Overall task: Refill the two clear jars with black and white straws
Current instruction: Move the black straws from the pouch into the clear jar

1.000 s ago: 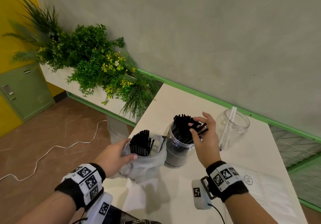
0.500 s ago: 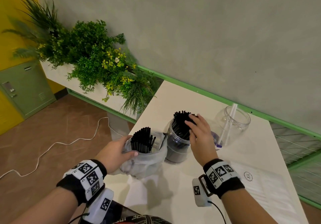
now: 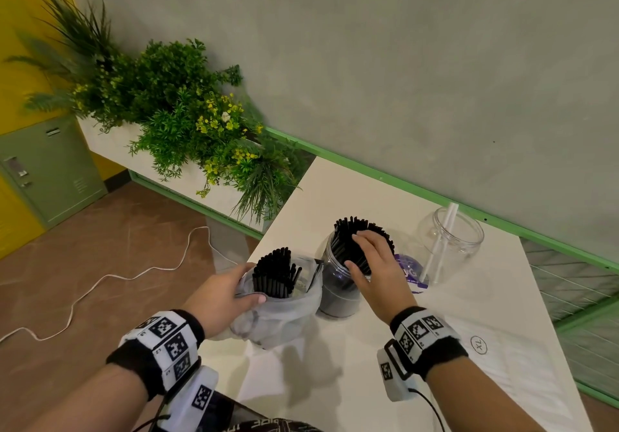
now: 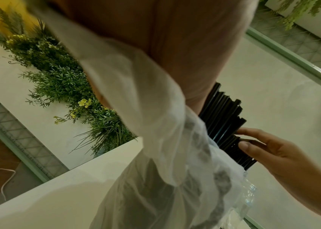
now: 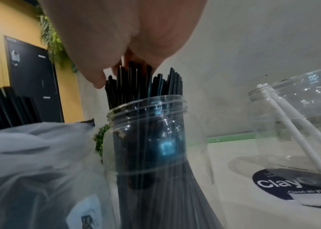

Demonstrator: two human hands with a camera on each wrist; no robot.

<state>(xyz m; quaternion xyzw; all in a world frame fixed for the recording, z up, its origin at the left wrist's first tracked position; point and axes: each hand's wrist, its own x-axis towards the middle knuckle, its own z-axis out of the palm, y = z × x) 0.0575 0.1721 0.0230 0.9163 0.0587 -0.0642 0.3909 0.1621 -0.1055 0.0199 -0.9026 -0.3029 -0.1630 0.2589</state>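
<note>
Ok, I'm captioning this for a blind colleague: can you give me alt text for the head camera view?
On a white table, the person's right hand rests on black straws packed in a clear plastic jar, while the left hand grips a translucent plastic bag holding more black straws. A second clear jar behind holds white straws.

1. Head view: even, soft indoor light; the table (image 3: 351, 193) is bright, with faint shadows toward 6 o'clock under the bag (image 3: 281, 317) and the jar (image 3: 335, 294)
2. Straight lines bow toward the edges; the plants (image 3: 174, 103) at 10 o'clock are slightly soft
3. Left wrist view: the left hand (image 4: 175, 43) at 12 o'clock is a large unfocused blur, the bag smeared
4. Right wrist view: dimmer and grainy; glare specks on both jars, the palm blurred
</note>
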